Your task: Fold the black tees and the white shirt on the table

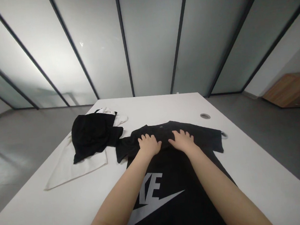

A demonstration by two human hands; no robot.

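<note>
A black T-shirt (168, 167) with a large pale printed logo lies spread on the white table, its neckline toward the far edge and both sleeves out to the sides. My left hand (150, 145) rests on the upper chest of the shirt, left of centre, fingers spread. Opposite it, my right hand (182, 140) lies on the chest to the right, with its fingers apart too. Neither hand grips the cloth. My forearms cover part of the print and the shirt's sides.
On the left of the white table (251, 173), a heap of black clothing (93, 132) lies over white cloth (86, 164). A round grommet (205, 116) sits at the right, with another partly under the right sleeve. Frosted glass panels (153, 38) stand behind the table.
</note>
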